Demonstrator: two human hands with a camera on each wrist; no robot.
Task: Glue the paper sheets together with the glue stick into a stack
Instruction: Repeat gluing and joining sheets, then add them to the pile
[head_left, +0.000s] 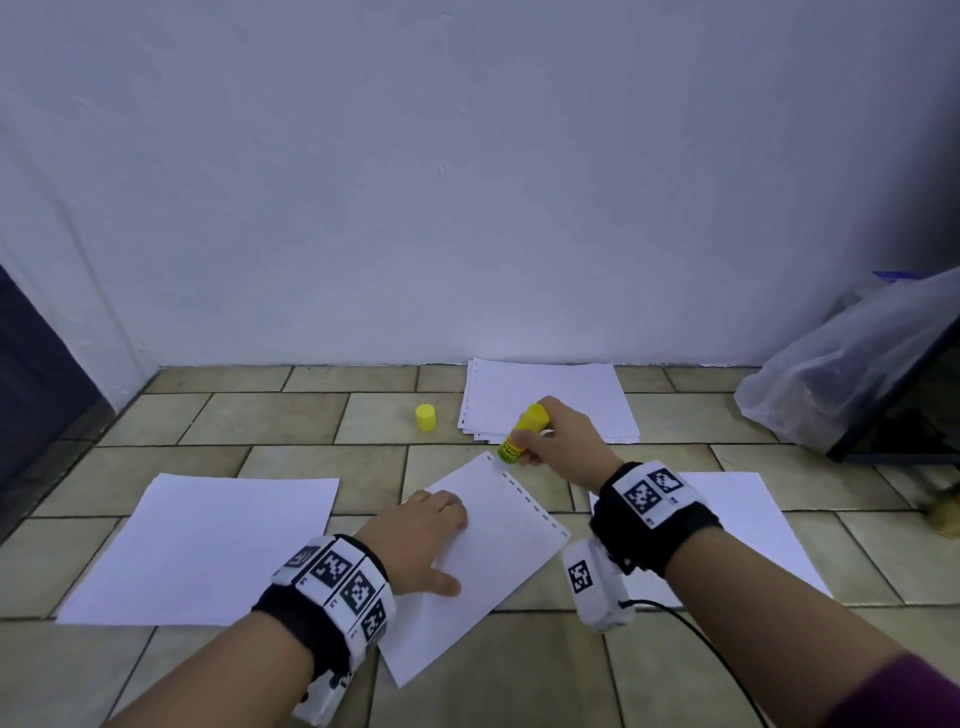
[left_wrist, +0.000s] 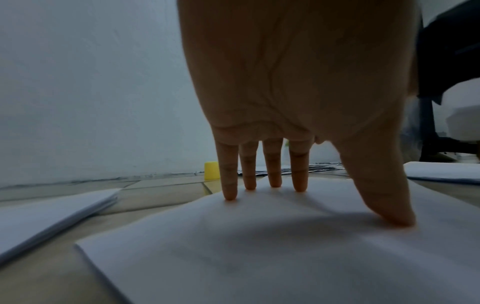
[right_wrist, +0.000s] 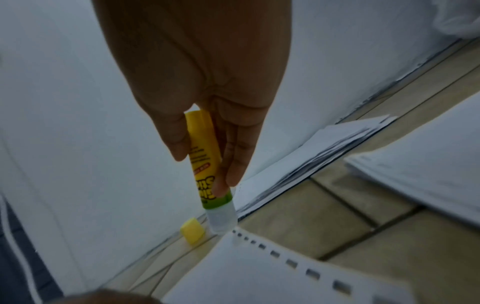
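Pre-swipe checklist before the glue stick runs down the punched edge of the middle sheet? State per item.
1. Cap off: ok, the yellow cap stands on the tiled floor.
2. Stick held: ok, the right hand grips the glue stick.
3. Tip placed: ok, at the far corner of the punched sheet.
4. Sheet pinned: ok, the left hand presses it with straight fingers.
5. Glue extended past the tip: cannot tell.
6. Supply: ok, the paper stack lies by the wall.
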